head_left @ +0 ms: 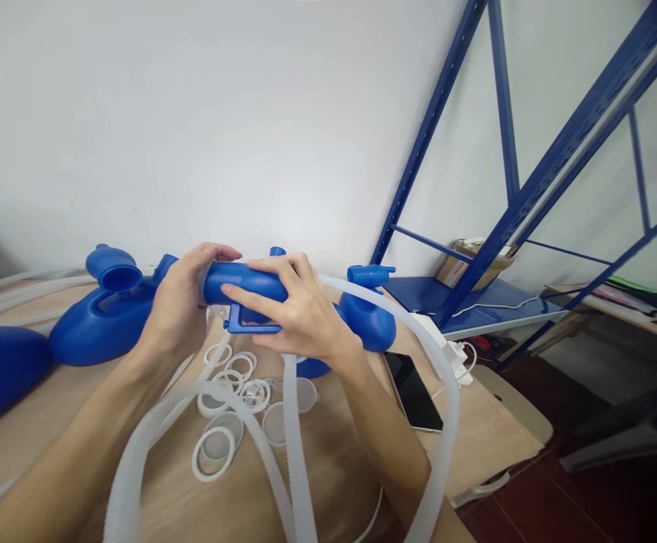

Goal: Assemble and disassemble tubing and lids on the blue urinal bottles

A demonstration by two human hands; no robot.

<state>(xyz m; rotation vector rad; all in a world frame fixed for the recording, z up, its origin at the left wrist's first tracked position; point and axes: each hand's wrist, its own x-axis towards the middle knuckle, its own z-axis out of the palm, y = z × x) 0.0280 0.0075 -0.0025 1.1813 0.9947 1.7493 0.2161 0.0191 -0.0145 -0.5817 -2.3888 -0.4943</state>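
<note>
Both of my hands hold a blue plastic spout piece, a thick tube lying sideways above the table. My left hand is closed around its left end, where a translucent whitish rim shows between palm and tube. My right hand wraps the right end, its index finger stretched along the front. A blue squared bracket hangs under the tube, near the right fingers. Below lie several white rings and translucent discs. Translucent ribbed hoses loop in front of and around my arms.
Blue plastic bottles with spouts stand left and right on the brown-covered table. A black phone and white power strip lie on the right. Beyond is a blue metal rack holding a cardboard box.
</note>
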